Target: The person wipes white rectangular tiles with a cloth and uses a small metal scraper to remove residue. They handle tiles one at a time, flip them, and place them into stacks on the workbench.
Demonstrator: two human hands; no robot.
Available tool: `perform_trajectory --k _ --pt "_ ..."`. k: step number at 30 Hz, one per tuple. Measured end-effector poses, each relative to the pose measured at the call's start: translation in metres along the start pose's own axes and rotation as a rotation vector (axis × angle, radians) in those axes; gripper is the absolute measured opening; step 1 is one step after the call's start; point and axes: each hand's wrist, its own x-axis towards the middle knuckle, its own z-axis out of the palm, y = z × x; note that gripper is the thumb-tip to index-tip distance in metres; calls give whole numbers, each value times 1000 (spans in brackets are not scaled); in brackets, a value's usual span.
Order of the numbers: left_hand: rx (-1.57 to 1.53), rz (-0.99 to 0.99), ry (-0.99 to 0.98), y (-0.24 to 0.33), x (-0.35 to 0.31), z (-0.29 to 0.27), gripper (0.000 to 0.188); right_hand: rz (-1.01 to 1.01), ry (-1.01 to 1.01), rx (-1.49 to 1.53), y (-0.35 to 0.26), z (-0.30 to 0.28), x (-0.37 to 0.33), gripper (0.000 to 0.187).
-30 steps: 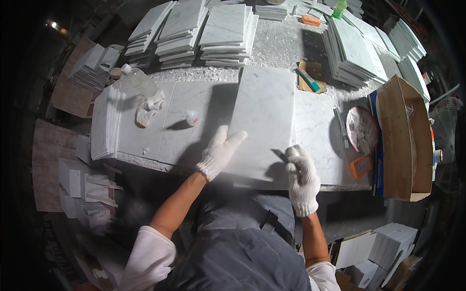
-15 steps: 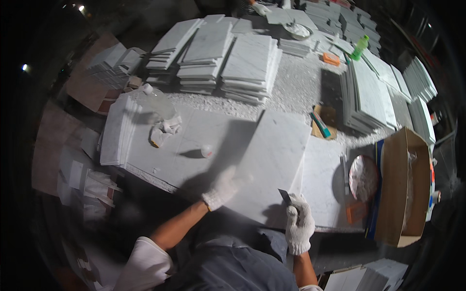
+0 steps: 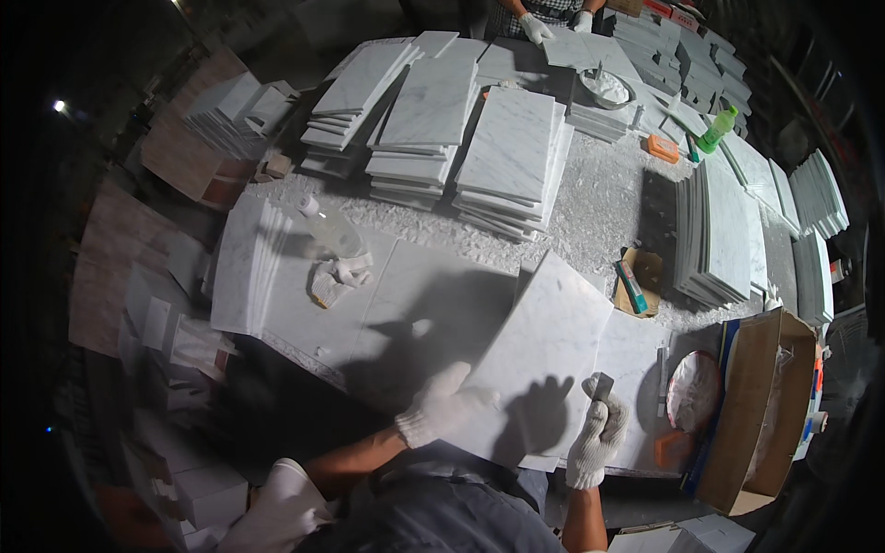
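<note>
A white, grey-veined marble tile [image 3: 544, 327] lies aslant before me, overlapping the pale slabs beneath. My left hand [image 3: 441, 407], in a white knit glove, is at its left edge. Its thumb stands apart and its fingers stretch over the tile, blurred by motion. In my gloved right hand [image 3: 599, 447], near the tile's lower right side, a small flat metal scraper [image 3: 597, 385] points upward. The fingers are curled round it, hiding its lower part. A hand-shaped shadow falls on the tile. Left of it, a small white round object [image 3: 421, 327] sits in shadow.
Stacked tiles [image 3: 507, 143] stand behind, with more on both sides. A clear bottle [image 3: 332, 230] and a crumpled glove [image 3: 341, 278] lie left. Rightward are a teal box [image 3: 631, 286], a round dish [image 3: 693, 392] and a cardboard carton [image 3: 761, 415]. Across, a co-worker's gloved hand [image 3: 535, 28] touches a tile.
The whole view has shifted, showing more of the co-worker. The marble tile has turned slightly clockwise. The scraper's blade has swung from pointing up-left to nearly upright.
</note>
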Motion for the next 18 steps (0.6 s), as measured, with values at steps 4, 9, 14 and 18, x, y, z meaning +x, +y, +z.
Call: perform_trajectory --k 4,9,14,18 --pt "-411 -10 32 16 -11 -44 34 -16 9 -51 -7 14 17 34" --pt "-242 298 197 53 0 -136 59 24 60 -198 -5 36 35 22" --pt "-266 299 387 88 10 -250 48 65 125 -239 7 74 52 28" --pt "-253 297 521 91 13 -340 46 -3 213 -306 32 110 70 27"
